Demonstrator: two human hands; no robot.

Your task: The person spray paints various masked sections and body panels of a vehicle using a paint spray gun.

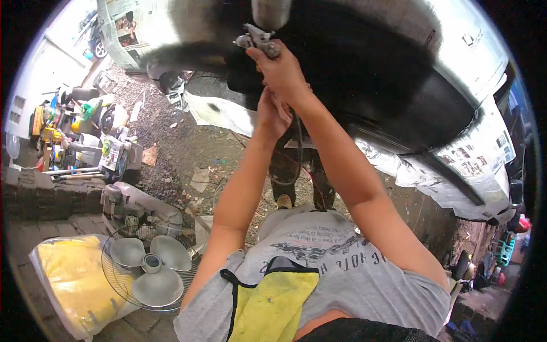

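My right hand (283,69) is closed round a metal spray gun (259,39), with its cup (272,13) on top. The gun is held up close to a black-painted vehicle panel (364,80). Just below, my left hand (274,114) is closed near the base of the gun's handle, at the dark air hose (299,142); its fingers are partly hidden. From there the hose hangs in a curve in front of my legs. Newspaper sheets (456,157) cover the areas around the black panel.
A yellow cloth (276,302) hangs over my grey shirt. To the left lie a fan with grey blades (151,262), a plastic-wrapped yellow bundle (80,279) and a pile of tools and containers (85,137). The ground (194,148) is gravel and dirt with scraps.
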